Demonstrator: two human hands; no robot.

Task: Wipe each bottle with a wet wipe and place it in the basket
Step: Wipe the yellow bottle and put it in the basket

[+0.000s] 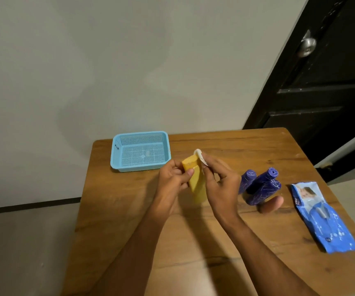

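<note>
I hold the yellow bottle (196, 184) above the wooden table (215, 242), between my two hands, with its flat cap end tilted up and away from me toward the basket. My left hand (173, 182) grips the bottle from the left side: the fingers are curled around its upper part and the thumb lies across the front of it. My right hand (220, 184) is on the right side of the bottle and pinches a white wet wipe (200, 158) with curled fingers, pressing it against the top right edge of the bottle; a small folded part of the wipe stands out above my fingers. My right thumb sticks out to the right, free, near the blue bottles. The blue plastic basket (116, 154) sits at the far left corner of the table, just beyond my left hand, and I see nothing inside it. To the right of my right hand three dark blue bottles (260, 186) stand close together, touching each other. Further right, apart from them, the blue pack of wet wipes (324, 218) lies flat near the table's right edge. Behind the table there is a pale wall and a black door (322, 82) with a round metal knob.
</note>
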